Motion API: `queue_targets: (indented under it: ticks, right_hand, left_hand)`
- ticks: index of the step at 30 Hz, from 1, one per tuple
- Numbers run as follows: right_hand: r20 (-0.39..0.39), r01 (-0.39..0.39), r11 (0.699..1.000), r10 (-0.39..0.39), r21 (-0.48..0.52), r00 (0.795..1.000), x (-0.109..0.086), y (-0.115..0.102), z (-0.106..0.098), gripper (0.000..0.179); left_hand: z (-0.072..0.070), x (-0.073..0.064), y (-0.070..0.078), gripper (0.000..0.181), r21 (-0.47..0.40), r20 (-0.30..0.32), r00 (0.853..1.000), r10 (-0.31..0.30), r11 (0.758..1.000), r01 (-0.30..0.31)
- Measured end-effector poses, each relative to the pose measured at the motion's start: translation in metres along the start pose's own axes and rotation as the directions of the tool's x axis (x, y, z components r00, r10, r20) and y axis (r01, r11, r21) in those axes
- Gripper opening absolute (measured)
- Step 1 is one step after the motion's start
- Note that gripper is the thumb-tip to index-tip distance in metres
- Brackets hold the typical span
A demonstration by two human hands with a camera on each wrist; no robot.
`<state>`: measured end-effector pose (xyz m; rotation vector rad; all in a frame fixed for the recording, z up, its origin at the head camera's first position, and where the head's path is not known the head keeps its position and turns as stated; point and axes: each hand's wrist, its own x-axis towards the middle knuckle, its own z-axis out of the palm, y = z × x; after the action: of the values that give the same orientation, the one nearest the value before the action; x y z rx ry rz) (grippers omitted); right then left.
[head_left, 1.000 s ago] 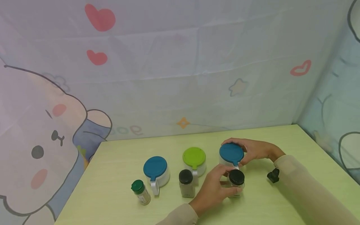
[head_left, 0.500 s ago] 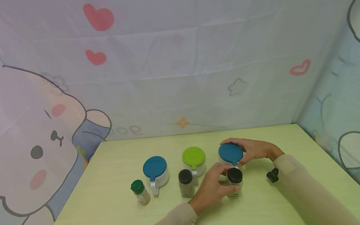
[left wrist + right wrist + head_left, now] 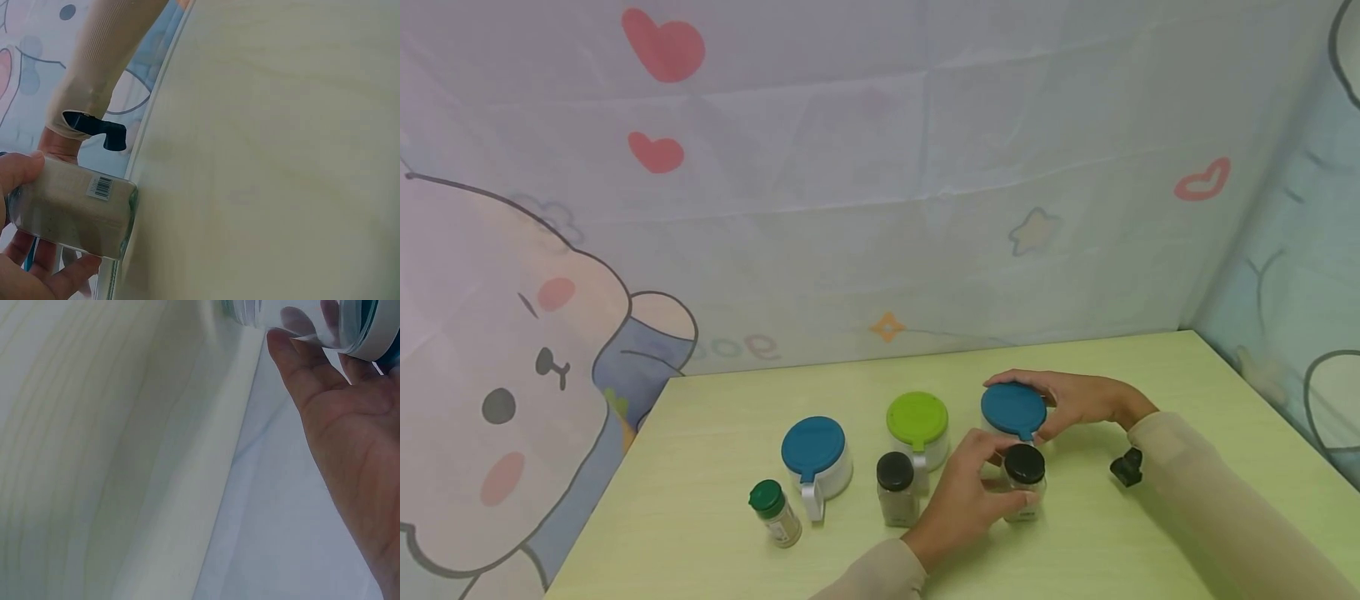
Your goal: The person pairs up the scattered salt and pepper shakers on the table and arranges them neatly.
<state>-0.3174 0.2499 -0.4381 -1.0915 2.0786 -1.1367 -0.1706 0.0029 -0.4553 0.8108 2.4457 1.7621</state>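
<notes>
In the head view my left hand (image 3: 966,492) holds a clear glass spice jar (image 3: 1025,492) with a black lid, fingers on one side and thumb on the other. In the left wrist view the glass spice jar (image 3: 69,203) shows a barcode sticker near its base. Directly behind it, my right hand (image 3: 1078,404) grips a round seasoning pot with a blue lid (image 3: 1013,407), whose handle points toward me and is partly hidden. The right wrist view catches the pot's clear wall (image 3: 306,322) against the fingers of my right hand (image 3: 350,419).
Left of my hands stand a green-lidded seasoning pot (image 3: 917,421), another black-lidded spice jar (image 3: 897,492), a second blue-lidded pot (image 3: 815,450) and a small green-capped shaker (image 3: 777,515). A black clip-like piece (image 3: 1126,467) is beside my right sleeve. Printed cloth (image 3: 925,208) hangs behind the table (image 3: 730,433).
The spice jar in my left hand has shifted slightly away from me and a touch left. My right hand and its blue-lidded pot stay nearly in place.
</notes>
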Motion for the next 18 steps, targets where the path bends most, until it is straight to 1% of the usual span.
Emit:
queue_targets:
  ticks: [4, 8, 14, 18]
  right_hand:
    - [0.001, -0.006, 1.0, 0.006, 0.017, 1.0, 0.0002, -0.0005, 0.0002, 0.093]
    - [-0.003, -0.001, 0.999, 0.001, 0.037, 1.0, 0.0005, -0.0012, 0.0005, 0.093]
    - [-0.009, 0.013, 0.998, -0.013, 0.057, 1.0, 0.0009, -0.0007, 0.0015, 0.084]
    - [-0.01, 0.018, 0.998, -0.018, 0.055, 1.0, 0.0013, -0.0002, 0.0012, 0.082]
  left_hand:
    - [0.0, 0.0008, -0.0003, 0.053, -0.025, -0.001, 1.0, -0.005, 1.0, 0.005]
    - [0.0001, 0.0009, -0.0008, 0.052, -0.03, 0.002, 1.0, -0.008, 1.0, 0.008]
    - [0.0007, 0.0009, -0.0024, 0.051, -0.033, 0.01, 1.0, -0.01, 0.999, 0.011]
    - [0.001, 0.0012, -0.003, 0.051, -0.044, 0.012, 1.0, -0.012, 0.999, 0.013]
